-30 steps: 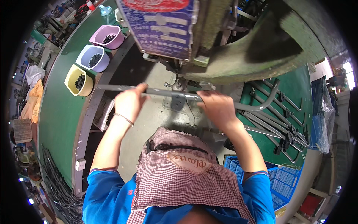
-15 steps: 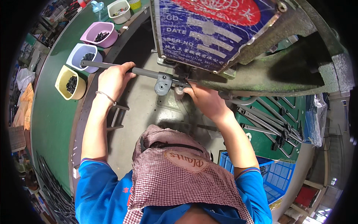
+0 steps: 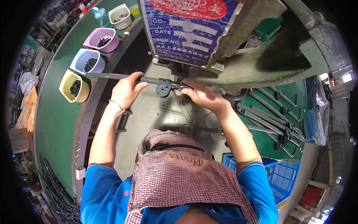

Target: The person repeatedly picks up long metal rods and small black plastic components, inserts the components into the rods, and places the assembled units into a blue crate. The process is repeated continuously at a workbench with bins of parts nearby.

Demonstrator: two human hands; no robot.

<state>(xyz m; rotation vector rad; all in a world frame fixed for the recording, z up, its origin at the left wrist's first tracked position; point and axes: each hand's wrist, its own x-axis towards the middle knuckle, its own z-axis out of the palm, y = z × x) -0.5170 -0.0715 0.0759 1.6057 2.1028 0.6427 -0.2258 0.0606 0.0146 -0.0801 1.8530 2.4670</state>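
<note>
A long grey metal tube (image 3: 108,75) lies crosswise in front of me under the head of a bench machine (image 3: 220,71). My left hand (image 3: 128,90) is closed around it, left of a round grey plastic joint (image 3: 163,89) fitted on the tube. My right hand (image 3: 201,96) grips the tube's right end, thumb on top, close below the machine head. Some of its fingers are hidden behind the tube and the machine. Just beneath that end stands a small metal post (image 3: 178,98) of the machine.
On the left, a green bench (image 3: 56,123) carries yellow (image 3: 82,93), blue (image 3: 77,61), pink (image 3: 91,37) and white (image 3: 118,23) tubs of small parts. Several grey tube frames (image 3: 274,119) lie on a green surface at right, above a blue crate (image 3: 281,177).
My left hand has slid right along the tube, nearer the joint. The tube and joint appear slightly rolled. My right hand stays at the tube's end; the whole view has shifted a little.
</note>
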